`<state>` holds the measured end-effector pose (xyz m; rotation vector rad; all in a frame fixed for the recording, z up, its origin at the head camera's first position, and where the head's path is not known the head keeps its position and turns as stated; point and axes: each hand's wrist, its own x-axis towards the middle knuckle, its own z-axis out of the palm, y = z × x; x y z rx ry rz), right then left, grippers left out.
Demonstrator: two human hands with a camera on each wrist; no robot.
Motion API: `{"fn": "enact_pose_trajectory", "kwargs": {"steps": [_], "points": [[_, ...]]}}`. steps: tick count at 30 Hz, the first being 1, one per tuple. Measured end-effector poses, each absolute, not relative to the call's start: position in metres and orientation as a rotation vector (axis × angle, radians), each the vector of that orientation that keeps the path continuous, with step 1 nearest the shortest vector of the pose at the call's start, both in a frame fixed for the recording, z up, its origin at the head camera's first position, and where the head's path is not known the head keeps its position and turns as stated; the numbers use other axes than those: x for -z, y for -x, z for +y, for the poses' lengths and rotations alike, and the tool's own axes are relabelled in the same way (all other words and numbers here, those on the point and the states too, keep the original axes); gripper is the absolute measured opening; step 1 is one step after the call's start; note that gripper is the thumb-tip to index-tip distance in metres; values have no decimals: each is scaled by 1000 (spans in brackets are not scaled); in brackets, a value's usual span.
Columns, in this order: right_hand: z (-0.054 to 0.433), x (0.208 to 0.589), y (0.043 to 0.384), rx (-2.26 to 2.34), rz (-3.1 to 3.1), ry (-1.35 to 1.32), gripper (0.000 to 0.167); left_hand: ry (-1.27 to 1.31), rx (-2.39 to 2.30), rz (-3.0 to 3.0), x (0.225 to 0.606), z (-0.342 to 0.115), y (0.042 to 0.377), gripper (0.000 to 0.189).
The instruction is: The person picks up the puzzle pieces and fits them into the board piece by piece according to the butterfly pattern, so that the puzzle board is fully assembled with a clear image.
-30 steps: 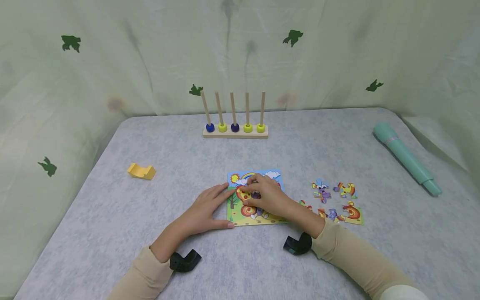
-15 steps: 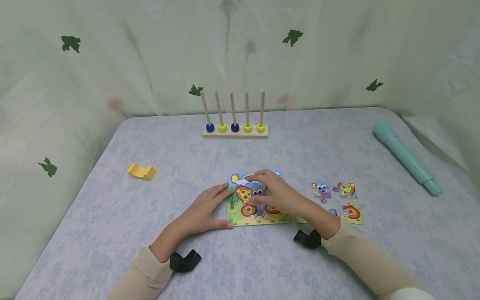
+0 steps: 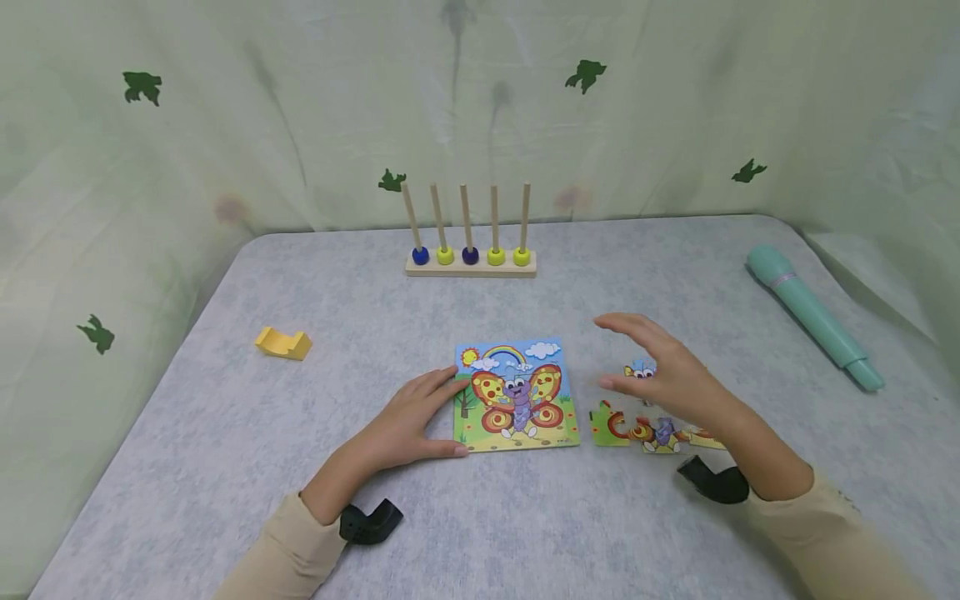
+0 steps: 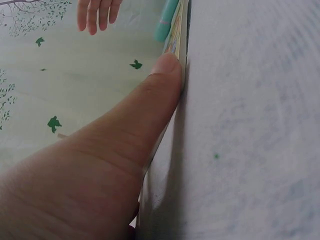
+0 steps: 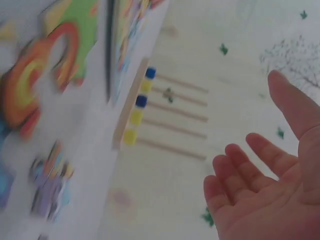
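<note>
A square picture board (image 3: pixel 519 398) showing a butterfly under a rainbow lies flat mid-table. My left hand (image 3: pixel 408 423) rests at its left side, fingers spread and thumb at the lower left corner; the left wrist view has the thumb (image 4: pixel 137 115) against the board's edge. My right hand (image 3: pixel 671 375), holding nothing, hovers over loose jigsaw pieces to the right of the board, fingers and thumb wide apart. Among them are a green and red piece (image 3: pixel 606 425), a purple body piece (image 3: pixel 663 435) and a butterfly-face piece (image 3: pixel 640 368), partly hidden by the hand.
Behind the board stands a wooden peg rack (image 3: pixel 471 268) with blue and yellow beads on upright pegs. A yellow curved block (image 3: pixel 283 342) lies at left, a teal microphone-shaped stick (image 3: pixel 813 315) at right. A pale curtain (image 3: pixel 322 108) hangs behind the table.
My right hand, earlier over the board with its fingers bent, has lifted off and moved right over the loose pieces, its fingers spreading. The left hand and the board stay put.
</note>
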<state>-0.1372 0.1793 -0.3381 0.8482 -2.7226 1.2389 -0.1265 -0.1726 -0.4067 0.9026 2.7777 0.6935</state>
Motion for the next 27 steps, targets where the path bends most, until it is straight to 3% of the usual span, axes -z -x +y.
{"fn": "enact_pose_trajectory", "kwargs": {"steps": [14, 27], "points": [[231, 375, 147, -1357, -2971, -666, 74, -905, -680, 2783, 408, -173, 127, 91], [241, 395, 156, -1142, -3116, -756, 76, -893, -686, 2777, 407, -173, 126, 91]]}}
